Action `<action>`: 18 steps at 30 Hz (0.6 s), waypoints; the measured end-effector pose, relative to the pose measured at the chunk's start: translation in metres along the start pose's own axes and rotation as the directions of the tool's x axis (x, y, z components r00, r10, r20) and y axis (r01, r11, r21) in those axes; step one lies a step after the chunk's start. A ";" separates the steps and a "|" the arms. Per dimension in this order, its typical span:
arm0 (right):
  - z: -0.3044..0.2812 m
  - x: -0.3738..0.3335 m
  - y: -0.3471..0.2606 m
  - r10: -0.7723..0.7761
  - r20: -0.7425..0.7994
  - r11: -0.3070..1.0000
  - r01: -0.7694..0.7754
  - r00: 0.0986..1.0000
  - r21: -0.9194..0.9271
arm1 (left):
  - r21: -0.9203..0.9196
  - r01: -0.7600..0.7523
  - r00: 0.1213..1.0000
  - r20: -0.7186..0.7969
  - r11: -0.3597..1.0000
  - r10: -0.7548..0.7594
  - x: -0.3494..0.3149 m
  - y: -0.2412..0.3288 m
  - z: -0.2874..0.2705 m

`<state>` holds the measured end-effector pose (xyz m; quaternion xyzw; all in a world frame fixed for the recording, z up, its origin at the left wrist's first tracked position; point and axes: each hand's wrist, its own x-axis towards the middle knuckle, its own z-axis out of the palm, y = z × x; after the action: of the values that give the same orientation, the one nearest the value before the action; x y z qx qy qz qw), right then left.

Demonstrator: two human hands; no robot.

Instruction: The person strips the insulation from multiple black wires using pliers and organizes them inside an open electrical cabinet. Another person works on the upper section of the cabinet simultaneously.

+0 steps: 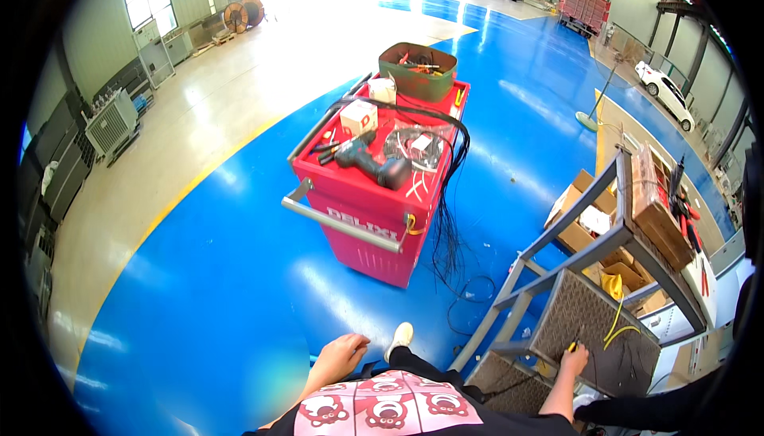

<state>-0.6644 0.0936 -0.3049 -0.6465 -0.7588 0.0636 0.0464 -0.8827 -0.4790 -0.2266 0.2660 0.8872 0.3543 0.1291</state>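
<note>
My right hand (pixel 573 360) is closed on a small tool with a yellow handle (pixel 572 347), just over the brown patterned tread of a metal step stand (pixel 570 316). The tool's working end is too small to make out. Thin dark wires (pixel 633 360) and a yellow cord (pixel 613 328) lie on the tread beside it. In front of my body, over the blue floor, hangs my left hand (pixel 342 355), its fingers loosely bent with nothing visible in them.
Ahead stands a red tool cart (pixel 362 237) carrying a cordless drill (pixel 370 161), a bagged cable coil (pixel 414 145), a small box (pixel 359 117) and a green bin (pixel 418 78). Black cables (pixel 450 237) trail off it. Cardboard boxes (pixel 569 229) and a dark-clothed limb (pixel 652 414) are at right.
</note>
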 end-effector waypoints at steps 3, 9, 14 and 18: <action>0.019 0.011 0.002 0.035 -0.021 0.999 -0.035 0.999 0.021 | 0.005 -0.102 0.993 -0.055 0.995 0.102 0.075 0.008 -0.030; 0.016 0.021 -0.020 0.224 -0.016 0.974 -0.225 0.974 -0.022 | -0.008 -0.266 0.945 -0.198 0.964 0.260 0.215 0.026 -0.094; 0.032 0.029 -0.008 0.220 -0.090 0.975 -0.221 0.971 0.002 | 0.005 -0.327 0.921 -0.222 0.945 0.320 0.300 0.017 -0.134; 0.032 0.029 -0.012 0.198 -0.163 0.974 -0.174 0.967 0.147 | -0.053 -0.378 0.917 -0.158 0.924 0.366 0.384 0.001 -0.160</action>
<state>-0.6852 0.1191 -0.3352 -0.7136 -0.6817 0.0601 0.1498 -1.2660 -0.3518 -0.1270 0.3979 0.8120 0.4270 0.0053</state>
